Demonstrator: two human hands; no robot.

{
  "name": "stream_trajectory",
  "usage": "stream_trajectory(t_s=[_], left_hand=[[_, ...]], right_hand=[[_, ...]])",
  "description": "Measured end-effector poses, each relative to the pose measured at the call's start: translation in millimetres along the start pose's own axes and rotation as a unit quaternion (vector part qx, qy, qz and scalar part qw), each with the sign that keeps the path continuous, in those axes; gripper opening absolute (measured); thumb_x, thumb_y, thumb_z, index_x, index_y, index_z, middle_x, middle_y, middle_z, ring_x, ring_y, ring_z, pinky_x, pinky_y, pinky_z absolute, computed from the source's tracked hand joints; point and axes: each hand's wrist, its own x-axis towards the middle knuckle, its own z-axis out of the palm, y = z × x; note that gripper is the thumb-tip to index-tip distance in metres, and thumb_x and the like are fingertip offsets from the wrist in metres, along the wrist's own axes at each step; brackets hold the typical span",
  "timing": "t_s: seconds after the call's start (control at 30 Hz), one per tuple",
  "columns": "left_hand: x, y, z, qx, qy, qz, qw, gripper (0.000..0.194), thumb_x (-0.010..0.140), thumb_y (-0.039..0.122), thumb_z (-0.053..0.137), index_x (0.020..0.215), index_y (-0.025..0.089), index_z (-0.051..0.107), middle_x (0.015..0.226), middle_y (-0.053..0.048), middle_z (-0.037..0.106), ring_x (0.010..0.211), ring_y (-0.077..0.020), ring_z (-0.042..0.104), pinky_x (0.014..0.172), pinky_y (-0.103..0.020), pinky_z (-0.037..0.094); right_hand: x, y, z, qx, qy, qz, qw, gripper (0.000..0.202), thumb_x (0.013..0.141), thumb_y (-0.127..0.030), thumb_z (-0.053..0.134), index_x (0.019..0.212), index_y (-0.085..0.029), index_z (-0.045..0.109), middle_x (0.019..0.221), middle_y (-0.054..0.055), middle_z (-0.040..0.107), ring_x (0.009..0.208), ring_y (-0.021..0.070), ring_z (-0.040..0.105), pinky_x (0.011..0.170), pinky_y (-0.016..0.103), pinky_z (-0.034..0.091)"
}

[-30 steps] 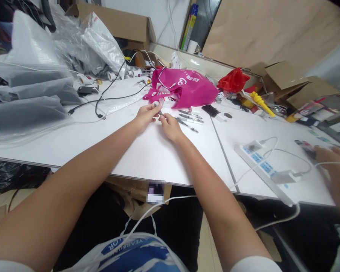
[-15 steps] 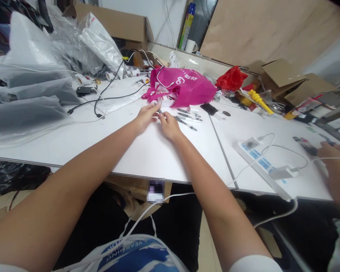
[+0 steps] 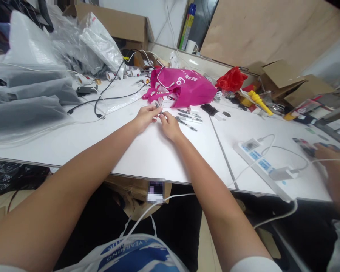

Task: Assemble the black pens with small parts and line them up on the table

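Pen pinched between both hands

A small dark pen (image 3: 160, 111) is held just above centre of the frame, pinched by the fingertips of the left hand (image 3: 146, 116) and right hand (image 3: 169, 125), over the white desk (image 3: 147, 151). More pens (image 3: 188, 117) lie just right, before a pink bag (image 3: 184, 88)

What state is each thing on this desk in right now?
left hand: pinching a small dark pen part
right hand: fingertips on the same part
pens: lying loose on the table
pink bag: slumped on its side
power strip: charger plugged in
white mug: upright
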Motion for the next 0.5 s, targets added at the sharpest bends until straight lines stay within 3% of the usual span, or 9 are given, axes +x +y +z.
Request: stream_trajectory(t_s=[0.1,0.23,0.4,0.5], left_hand=[[0.6,-0.3,0.4,-0.016,0.019,-0.009,1.0,0.043,0.076,0.047,0.096,0.073,0.018,0.065,0.076,-0.001,0.06,0.07,-0.0119,0.055,0.062,-0.026,0.04],[-1.0,2.6,1.1,-0.02,-0.008,-0.005,1.0,0.037,0.078,0.043,0.095,0.079,0.019,0.067,0.083,-0.002,0.063,0.074,-0.0128,0.058,0.063,-0.027,0.042],[-0.9,3.2,1.1,-0.003,0.038,0.001,0.999,0.046,0.075,0.046,0.097,0.07,0.019,0.059,0.075,0.0,0.057,0.069,-0.0119,0.055,0.06,-0.026,0.04],[-1.6,3.7,2.5,-0.015,0.01,-0.012,1.0,0.039,0.079,0.048,0.093,0.079,0.019,0.067,0.082,-0.002,0.063,0.071,-0.0123,0.058,0.061,-0.026,0.042]], right_hand=[[0.0,1.2,0.5,-0.005,0.0,-0.003,1.0,0.029,0.106,-0.05,0.041,0.094,-0.026,0.053,0.089,0.002,0.065,0.087,0.0226,0.06,0.088,0.036,0.045],[0.0,1.4,0.9,-0.003,0.006,0.005,1.0,0.028,0.106,-0.049,0.041,0.094,-0.026,0.053,0.088,0.002,0.065,0.087,0.0229,0.06,0.089,0.036,0.046],[-0.5,-1.3,0.9,-0.012,-0.001,-0.001,1.0,0.027,0.105,-0.049,0.041,0.096,-0.026,0.053,0.089,0.003,0.065,0.087,0.0236,0.06,0.088,0.037,0.045],[-0.5,-2.8,0.4,-0.017,0.0,0.01,1.0,0.028,0.106,-0.049,0.04,0.096,-0.026,0.054,0.09,0.004,0.066,0.087,0.0236,0.06,0.088,0.037,0.045]])
